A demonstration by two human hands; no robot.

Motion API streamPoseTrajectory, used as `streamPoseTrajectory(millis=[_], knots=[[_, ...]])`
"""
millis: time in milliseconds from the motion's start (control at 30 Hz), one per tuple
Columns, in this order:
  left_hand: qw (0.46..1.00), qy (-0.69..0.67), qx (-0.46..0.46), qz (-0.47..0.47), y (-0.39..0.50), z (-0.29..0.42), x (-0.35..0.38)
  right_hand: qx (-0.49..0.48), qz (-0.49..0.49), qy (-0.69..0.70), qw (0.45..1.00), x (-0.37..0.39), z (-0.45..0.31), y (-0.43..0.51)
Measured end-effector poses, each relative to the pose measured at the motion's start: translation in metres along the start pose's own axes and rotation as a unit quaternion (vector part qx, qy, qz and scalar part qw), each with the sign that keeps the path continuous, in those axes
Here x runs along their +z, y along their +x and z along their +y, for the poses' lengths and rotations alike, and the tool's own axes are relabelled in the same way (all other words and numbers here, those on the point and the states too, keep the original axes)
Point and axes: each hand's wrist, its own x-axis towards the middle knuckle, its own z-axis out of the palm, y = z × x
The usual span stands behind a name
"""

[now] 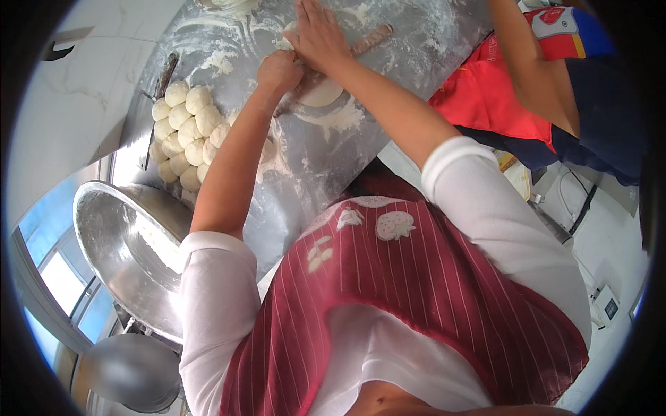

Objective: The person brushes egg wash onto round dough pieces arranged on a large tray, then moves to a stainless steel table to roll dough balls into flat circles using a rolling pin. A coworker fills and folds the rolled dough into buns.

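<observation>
My right hand lies flat with its fingers stretched forward, over dough that is mostly hidden. Against it, my left hand is curled with its knuckles up; what is under its fingers cannot be seen. A floured wooden rolling pin runs diagonally beneath my hands and wrists, its far end showing beyond my right wrist. Next to the pin, a flat round of dough rests on the floured metal worktop. Many dough balls sit packed together to the left, partly behind my left forearm.
A knife with a dark handle lies beyond the dough balls near the wall. A large metal bowl stands at the lower left, above a rounded metal vessel. Another person in a red apron stands at the right edge of the worktop.
</observation>
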Motion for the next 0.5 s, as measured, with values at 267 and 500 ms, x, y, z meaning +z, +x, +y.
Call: streamPoseTrajectory(millis=[267, 500], knots=[[0.974, -0.179, -0.047, 0.127, -0.068, 0.006, 0.050, 0.015, -0.155, -0.106, 0.982, -0.084, 0.008, -0.125], [0.993, -0.014, 0.056, 0.108, -0.013, -0.003, 0.002, -0.018, -0.011, -0.002, 1.000, -0.005, -0.008, 0.005]])
